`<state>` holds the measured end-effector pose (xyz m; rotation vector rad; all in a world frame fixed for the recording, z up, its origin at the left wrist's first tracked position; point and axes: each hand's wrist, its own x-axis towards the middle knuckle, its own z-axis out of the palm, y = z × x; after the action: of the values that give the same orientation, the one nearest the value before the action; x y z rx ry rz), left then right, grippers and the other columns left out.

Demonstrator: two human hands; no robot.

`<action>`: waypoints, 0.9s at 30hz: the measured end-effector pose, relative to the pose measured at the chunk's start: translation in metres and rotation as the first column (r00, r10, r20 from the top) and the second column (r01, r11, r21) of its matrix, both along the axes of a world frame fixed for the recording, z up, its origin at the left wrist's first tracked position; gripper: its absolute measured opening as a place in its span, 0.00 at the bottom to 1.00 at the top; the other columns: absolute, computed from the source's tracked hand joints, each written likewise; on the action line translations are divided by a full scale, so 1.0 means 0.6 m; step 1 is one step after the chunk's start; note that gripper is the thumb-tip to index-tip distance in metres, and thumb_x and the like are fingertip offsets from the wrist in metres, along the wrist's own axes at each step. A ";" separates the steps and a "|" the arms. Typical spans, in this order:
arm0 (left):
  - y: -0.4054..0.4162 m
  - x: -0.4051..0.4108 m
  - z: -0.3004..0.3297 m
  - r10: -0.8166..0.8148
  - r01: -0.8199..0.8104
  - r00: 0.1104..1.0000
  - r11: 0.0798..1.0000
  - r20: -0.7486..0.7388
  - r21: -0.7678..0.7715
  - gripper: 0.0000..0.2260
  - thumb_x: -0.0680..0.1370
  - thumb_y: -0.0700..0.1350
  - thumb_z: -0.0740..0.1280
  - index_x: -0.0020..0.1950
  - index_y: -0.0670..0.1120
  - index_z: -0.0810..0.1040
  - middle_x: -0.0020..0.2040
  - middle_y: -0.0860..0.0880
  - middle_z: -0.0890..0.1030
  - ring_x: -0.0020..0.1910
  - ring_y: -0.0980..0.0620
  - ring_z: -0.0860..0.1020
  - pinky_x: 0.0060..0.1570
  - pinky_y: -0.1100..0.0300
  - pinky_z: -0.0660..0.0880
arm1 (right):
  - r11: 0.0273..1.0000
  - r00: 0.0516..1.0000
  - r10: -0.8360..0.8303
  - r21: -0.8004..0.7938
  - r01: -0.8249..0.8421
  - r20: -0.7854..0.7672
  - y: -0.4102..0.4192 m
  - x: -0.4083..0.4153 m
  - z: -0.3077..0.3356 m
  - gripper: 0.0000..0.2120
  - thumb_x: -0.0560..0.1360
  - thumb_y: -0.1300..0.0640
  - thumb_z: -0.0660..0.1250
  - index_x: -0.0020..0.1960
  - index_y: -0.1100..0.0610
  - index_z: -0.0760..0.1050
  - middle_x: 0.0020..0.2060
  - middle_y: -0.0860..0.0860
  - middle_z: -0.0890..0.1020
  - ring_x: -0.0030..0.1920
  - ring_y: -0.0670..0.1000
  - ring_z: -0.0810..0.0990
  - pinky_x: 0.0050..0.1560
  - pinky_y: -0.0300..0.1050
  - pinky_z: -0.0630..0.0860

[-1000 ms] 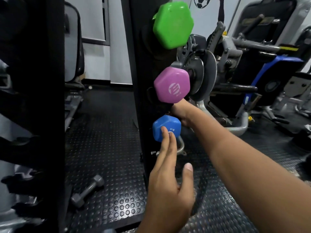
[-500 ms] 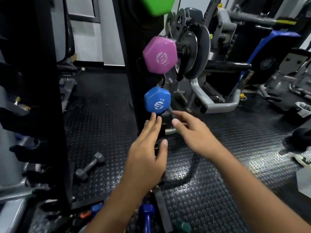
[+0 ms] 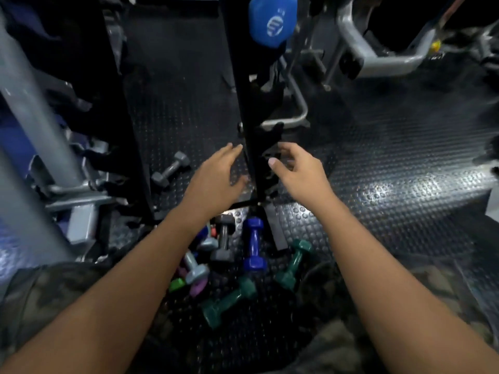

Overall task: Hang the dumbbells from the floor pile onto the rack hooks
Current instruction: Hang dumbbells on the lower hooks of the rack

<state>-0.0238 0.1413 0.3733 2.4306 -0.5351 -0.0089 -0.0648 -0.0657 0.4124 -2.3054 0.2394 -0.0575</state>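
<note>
- Left hand and right hand: both empty, fingers loosely spread, one on each side of the black rack post.
- Blue dumbbell: hanging on the post, top of view.
- Floor pile: dark-blue, teal, grey and purple dumbbells lying below the hands.
- Lone grey dumbbell: left of the post.

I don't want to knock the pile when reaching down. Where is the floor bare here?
Bare studded rubber floor lies right of the black rack post. The dark blue dumbbell, two teal dumbbells and grey ones crowd the space below the open hands.
</note>
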 end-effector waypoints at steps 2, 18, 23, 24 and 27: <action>0.019 -0.002 -0.024 0.018 -0.012 0.998 0.996 -0.063 0.092 0.35 0.79 0.54 0.71 0.83 0.53 0.59 0.83 0.49 0.61 0.81 0.49 0.61 0.77 0.47 0.64 | 0.999 0.999 0.001 -0.036 -0.003 -0.040 0.017 -0.015 -0.042 0.25 0.82 0.46 0.69 0.76 0.53 0.72 0.67 0.52 0.80 0.67 0.52 0.79 0.69 0.51 0.76; 0.086 -0.003 -0.136 0.098 0.031 0.942 0.926 -0.320 0.375 0.38 0.79 0.38 0.69 0.82 0.61 0.57 0.84 0.50 0.57 0.79 0.44 0.63 0.73 0.45 0.69 | 0.952 0.891 0.246 -0.080 -0.297 -0.382 0.109 -0.092 -0.236 0.28 0.80 0.50 0.69 0.77 0.53 0.66 0.68 0.56 0.76 0.66 0.59 0.76 0.64 0.56 0.76; 0.099 -0.006 -0.150 0.096 0.043 0.936 0.923 -0.338 0.383 0.37 0.79 0.41 0.70 0.82 0.61 0.56 0.84 0.49 0.57 0.80 0.44 0.63 0.74 0.46 0.68 | 0.952 0.896 0.258 -0.064 -0.300 -0.361 0.124 -0.092 -0.249 0.30 0.80 0.51 0.70 0.79 0.52 0.64 0.68 0.56 0.75 0.67 0.59 0.76 0.66 0.57 0.76; 0.101 -0.007 -0.151 0.098 0.042 0.937 0.922 -0.335 0.386 0.37 0.79 0.41 0.69 0.82 0.61 0.57 0.84 0.49 0.57 0.80 0.44 0.63 0.74 0.47 0.68 | 0.952 0.897 0.261 -0.062 -0.301 -0.356 0.125 -0.091 -0.251 0.30 0.80 0.52 0.70 0.79 0.52 0.64 0.68 0.56 0.75 0.67 0.59 0.76 0.67 0.56 0.76; 0.106 -0.011 -0.151 0.102 0.042 0.936 0.917 -0.338 0.396 0.36 0.80 0.41 0.68 0.82 0.61 0.57 0.84 0.49 0.56 0.80 0.43 0.63 0.73 0.47 0.67 | 0.954 0.899 0.260 -0.046 -0.295 -0.353 0.128 -0.089 -0.255 0.29 0.80 0.52 0.70 0.79 0.52 0.65 0.69 0.56 0.75 0.68 0.59 0.75 0.68 0.56 0.75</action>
<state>-0.0307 0.2050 0.2828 2.7409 -0.3538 -0.5860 -0.1180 0.0114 0.2597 -2.4155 0.0800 0.4939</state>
